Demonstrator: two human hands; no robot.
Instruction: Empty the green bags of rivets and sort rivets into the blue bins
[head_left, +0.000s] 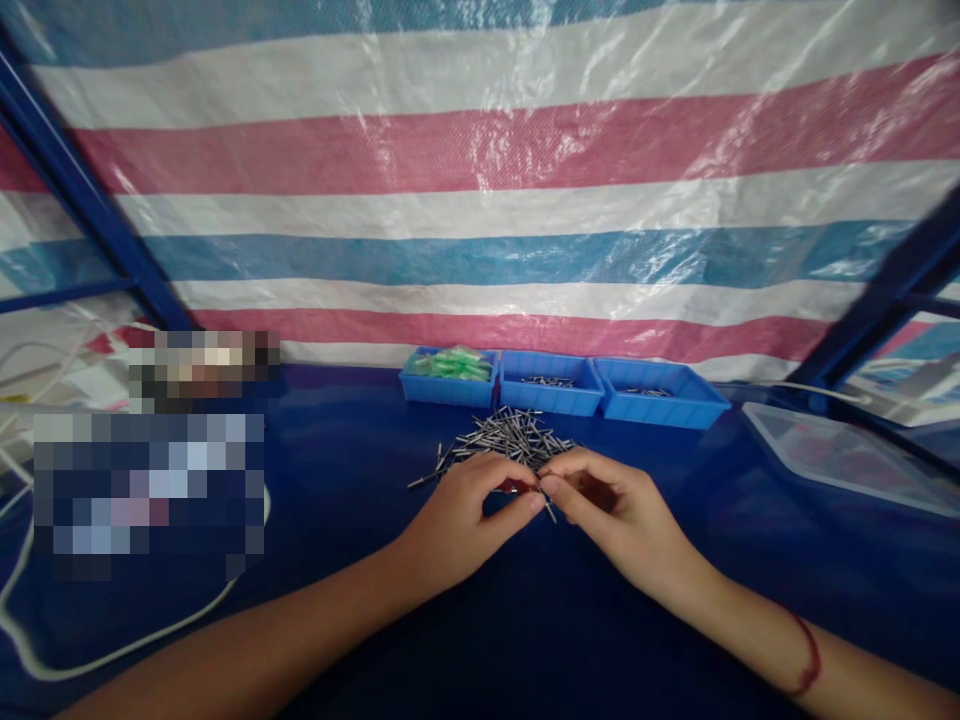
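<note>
My left hand (pixel 463 515) and my right hand (pixel 626 515) meet over the blue table, thumbs and forefingers pinched together at one spot. A thin metal pin (pixel 551 514) pokes out below the joined fingertips; most of it is hidden by the fingers. Right behind the hands lies a loose heap of similar thin metal pins (pixel 510 432), dark and silvery, with a few strays at its left edge. My hands cover the front of this heap.
Behind the heap stand three blue bins: the left bin (pixel 448 392) holds green packets (pixel 456 363), while the middle bin (pixel 551 400) and right bin (pixel 664 410) hold small metal pieces. A clear plastic lid (pixel 847 460) lies right; a white cable (pixel 142 645) curves at left near blurred-out areas.
</note>
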